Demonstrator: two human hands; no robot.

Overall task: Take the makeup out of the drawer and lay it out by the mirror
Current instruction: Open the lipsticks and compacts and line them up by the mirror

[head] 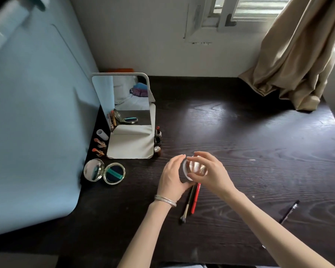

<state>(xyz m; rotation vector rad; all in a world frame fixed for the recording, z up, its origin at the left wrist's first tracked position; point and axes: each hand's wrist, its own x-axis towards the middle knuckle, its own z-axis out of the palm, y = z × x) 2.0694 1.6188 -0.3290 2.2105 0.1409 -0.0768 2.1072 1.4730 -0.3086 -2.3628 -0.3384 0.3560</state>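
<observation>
A small round jar (194, 169) with a clear, shiny lid and a pale rim was held just above the dark wooden table (259, 151), in front of and to the right of the mirror (124, 101). It was gripped from both sides: the left hand (172, 176) was curled round its left edge and underside, and the right hand (211, 173) was curled over its top and right edge, fingertips on the lid. Whether the lid was being turned could not be told.

The jar was judged to be light, stiff and smooth, so likely to be slippery under dry fingers; if the body were glass, it would be breakable when dropped on the hard tabletop. Hold was best taken at the rim and side wall, not on the glossy lid alone, which might come loose. A low, level carry and an upright set-down were thought safest.

Already laid out near the mirror were an open compact (104, 172) at its front left, two uncapped lipsticks (99, 147) and a white cap (102, 134) along its left side, and small bottles (157, 141) standing along the right edge of its base. Two brushes (190, 200), one red-handled, lay side by side on the table just below the hands. A dark pen-like thing (289, 211) lay well apart to the right. The drawer was not in view.
</observation>
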